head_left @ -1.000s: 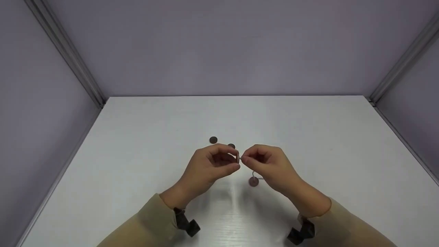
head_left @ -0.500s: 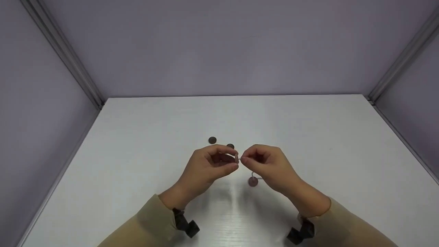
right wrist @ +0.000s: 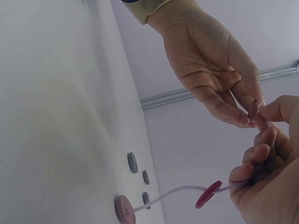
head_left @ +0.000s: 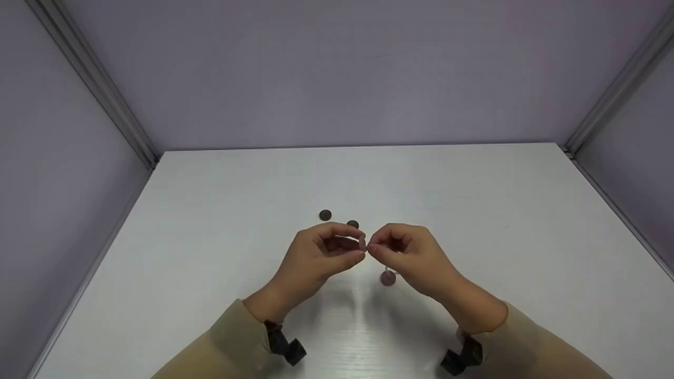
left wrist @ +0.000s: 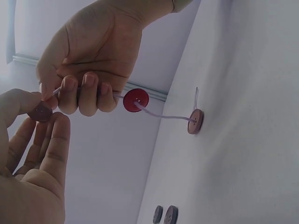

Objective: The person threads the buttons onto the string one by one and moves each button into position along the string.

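Left hand (head_left: 316, 255): fingers (left wrist: 55, 140) and thumb pinch a small brownish button (left wrist: 40, 112), held on edge between the two hands, face toward the right fingertips.

Right hand (head_left: 408, 252): fingers (left wrist: 86, 95) curled round a pale thread (left wrist: 163, 116), its free end pinched at the button's holes.

Change over the last second: the hands have barely shifted; thread tip and button have drawn slightly closer. Judged: the threading of this button is in hand, not yet through.

Thread, long axis: runs from the right fingers down and away, through a hanging red button (left wrist: 136, 100), to a pink button (left wrist: 195, 121) resting on the tabletop (head_left: 474, 210) just below the right hand.

Beyond the fingers: two dark buttons (head_left: 339, 219) lie flat on the tabletop.
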